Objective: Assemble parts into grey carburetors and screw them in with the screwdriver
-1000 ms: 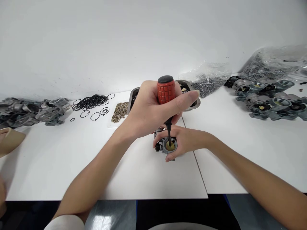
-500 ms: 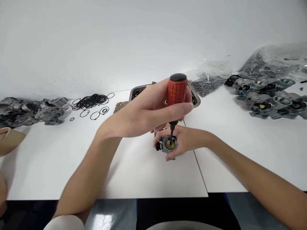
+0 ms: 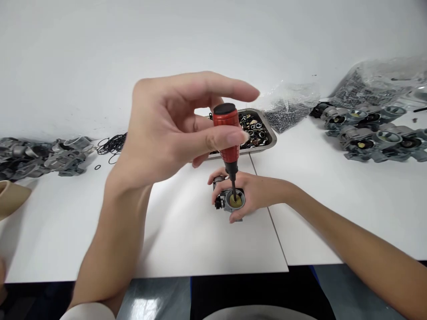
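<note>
The white table [image 3: 100, 231] carries a metal tray [image 3: 271, 140] at twelve o'clock of the small metal housing [image 3: 230, 201], which the right hand [image 3: 256, 195] wraps closed at centre. Above it, the left hand [image 3: 170, 133] pinches the red screwdriver [image 3: 228, 133] loosely, fingers half spread, tip down in the housing.

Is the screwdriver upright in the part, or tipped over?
Upright: the screwdriver stands nearly vertical, tip down in the metal part.
</note>
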Demonstrator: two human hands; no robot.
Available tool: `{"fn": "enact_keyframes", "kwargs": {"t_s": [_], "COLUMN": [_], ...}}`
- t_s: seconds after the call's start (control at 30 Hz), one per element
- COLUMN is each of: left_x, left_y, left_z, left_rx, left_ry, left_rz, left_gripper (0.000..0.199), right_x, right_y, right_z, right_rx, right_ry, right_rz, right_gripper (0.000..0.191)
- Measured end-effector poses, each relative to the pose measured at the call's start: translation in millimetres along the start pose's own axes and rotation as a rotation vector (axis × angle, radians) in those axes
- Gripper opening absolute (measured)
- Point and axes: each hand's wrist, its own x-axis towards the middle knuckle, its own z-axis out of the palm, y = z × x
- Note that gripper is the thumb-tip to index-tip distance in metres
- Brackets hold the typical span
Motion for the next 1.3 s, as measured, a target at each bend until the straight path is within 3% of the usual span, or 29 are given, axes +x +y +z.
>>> {"fn": "enact_keyframes", "kwargs": {"t_s": [0.2, 0.33, 0.4, 0.5, 0.57, 0.67, 0.73, 0.8, 0.9, 1.03, 1.2, 1.3], "left_x": [3, 5, 4, 3, 2, 1, 0, -1, 0, 3, 4, 6], "left_y": [5, 4, 5, 7, 8, 6, 7, 10, 12, 9, 8, 9], "left_z": [-6.0, -3.1, -4.7, -9.3, -10.6, -8.5, -7.0, -7.4, -10.2, -10.0, -7.9, -9.2], "left_rx": [-0.126, -0.130, -0.128, -0.137, -0.133, -0.128, -0.132, -0.141, -0.142, -0.121, -0.204, -0.143], "left_ry": [-0.160, -0.106, -0.123, -0.223, -0.228, -0.159, -0.122, -0.167, -0.292, -0.264, -0.283, -0.334], "left_rz": [0.013, 0.095, 0.070, -0.015, -0.014, 0.034, -0.013, -0.077, -0.022, 0.059, -0.080, -0.033], "left_gripper": [0.019, 0.029, 0.034, 0.025, 0.018, 0.025, 0.030, 0.027, 0.023, 0.022, 0.029, 0.019], "right_x": [0, 0, 0, 0, 0, 0, 0, 0, -1, -1, -2, -1], "right_y": [-2, -4, -3, -2, -2, -2, -2, -3, -5, -6, -6, -6], "right_z": [-1, -2, -2, -2, -2, -2, -2, -2, -3, -3, -3, -3], "right_rx": [-0.016, -0.022, -0.022, -0.030, -0.040, -0.042, -0.038, -0.033, -0.019, -0.023, -0.034, -0.025], "right_ry": [-0.011, -0.018, -0.022, -0.024, -0.024, -0.023, -0.020, -0.022, -0.042, -0.038, -0.022, -0.028], "right_rz": [0.006, 0.007, 0.009, 0.006, 0.002, 0.006, 0.015, 0.029, 0.058, 0.055, 0.060, 0.075], "right_gripper": [0.043, 0.043, 0.043, 0.043, 0.043, 0.042, 0.042, 0.043, 0.043, 0.043, 0.043, 0.043]}}
